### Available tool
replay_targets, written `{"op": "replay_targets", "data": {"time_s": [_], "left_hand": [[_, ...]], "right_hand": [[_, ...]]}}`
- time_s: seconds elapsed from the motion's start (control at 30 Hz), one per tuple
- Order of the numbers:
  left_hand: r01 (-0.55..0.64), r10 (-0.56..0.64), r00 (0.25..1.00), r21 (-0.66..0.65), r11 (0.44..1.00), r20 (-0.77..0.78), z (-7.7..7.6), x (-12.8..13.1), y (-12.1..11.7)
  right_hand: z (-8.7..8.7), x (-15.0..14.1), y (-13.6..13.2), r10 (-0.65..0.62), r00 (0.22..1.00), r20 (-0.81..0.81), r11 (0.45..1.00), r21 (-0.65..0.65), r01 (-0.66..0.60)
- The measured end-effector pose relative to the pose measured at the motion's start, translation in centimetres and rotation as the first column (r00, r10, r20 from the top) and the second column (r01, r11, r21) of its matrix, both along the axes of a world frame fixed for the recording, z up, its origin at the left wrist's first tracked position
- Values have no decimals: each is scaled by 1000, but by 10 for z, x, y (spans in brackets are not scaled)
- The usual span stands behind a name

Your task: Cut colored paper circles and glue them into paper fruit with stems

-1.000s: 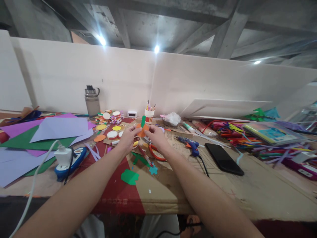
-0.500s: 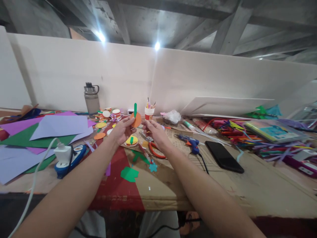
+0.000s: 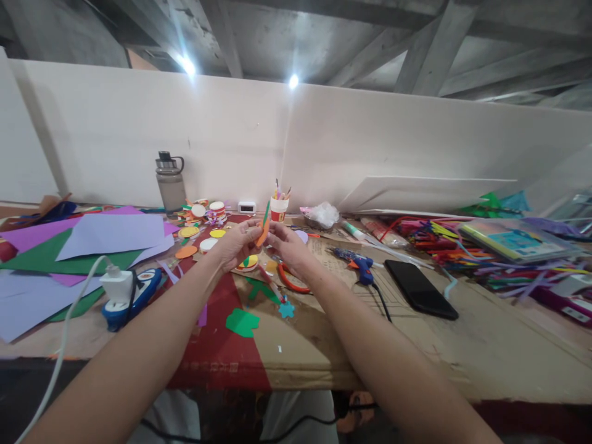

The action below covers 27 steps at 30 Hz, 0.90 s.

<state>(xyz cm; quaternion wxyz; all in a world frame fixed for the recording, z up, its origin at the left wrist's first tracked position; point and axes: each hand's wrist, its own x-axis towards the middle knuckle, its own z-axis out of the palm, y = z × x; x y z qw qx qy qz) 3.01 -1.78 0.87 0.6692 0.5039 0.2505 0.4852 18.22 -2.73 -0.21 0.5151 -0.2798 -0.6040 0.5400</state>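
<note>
Pinched in the fingers of my left hand (image 3: 238,242) is an orange paper disc (image 3: 263,235), turned nearly edge-on. A narrow green strip (image 3: 267,211) stands up from its top. My right hand (image 3: 287,245) is close against the disc's right side with its fingers curled together; whether they grip the disc or something small is hidden. Under my hands lies a yellow-topped round piece (image 3: 248,262) with a green strip on it, partly covered. Orange-handled pliers (image 3: 295,280) rest below my right hand. Green paper scraps (image 3: 242,324) and a blue paper flower shape (image 3: 286,309) lie nearer me.
A blue glue gun (image 3: 363,268) and a black phone (image 3: 419,288) lie to the right, before bundled pipe cleaners (image 3: 430,243). Leftward are coloured sheets (image 3: 113,236), a power strip (image 3: 134,299) and a water bottle (image 3: 170,185). A paper cup of pencils (image 3: 279,208) stands behind.
The orange disc has turned from facing me to nearly edge-on and shifted slightly right and down. My left hand moved right, bringing both hands closer together.
</note>
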Motion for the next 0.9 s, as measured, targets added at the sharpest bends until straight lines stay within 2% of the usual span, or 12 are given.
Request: {"op": "replay_targets", "data": {"time_s": [0.17, 0.27, 0.33, 0.4, 0.47, 0.53, 0.63, 0.77, 0.9], "left_hand": [[-47, 45, 993, -23, 999, -107, -4, 4, 2], [-156, 158, 974, 26, 987, -164, -4, 0, 5], [-265, 275, 938, 76, 961, -211, -3, -8, 8], [-394, 434, 838, 186, 900, -331, -1, -17, 11], [-453, 567, 678, 342, 823, -467, 1, -25, 13], [-425, 635, 539, 472, 773, -554, 3, -29, 15], [-318, 651, 429, 570, 758, -626, 2, -32, 16], [-165, 608, 325, 590, 790, -724, -3, -32, 19], [-34, 512, 247, 521, 853, -822, -4, -36, 18]], "right_hand": [[3, 0, -4, 28, 993, -118, 996, -85, -38], [3, 1, -2, 10, 983, -183, 994, -106, -30], [3, 2, 0, -4, 975, -221, 992, -125, -24], [4, 4, 2, -16, 972, -233, 990, -143, -18], [4, 7, 4, -49, 974, -220, 988, -157, 14], [4, 9, 5, -89, 977, -193, 985, -162, 58], [3, 12, 8, -126, 985, -120, 982, -155, 107], [0, 15, 13, -164, 986, -19, 977, -143, 160], [-1, 16, 14, -167, 986, -20, 976, -148, 162]]}}
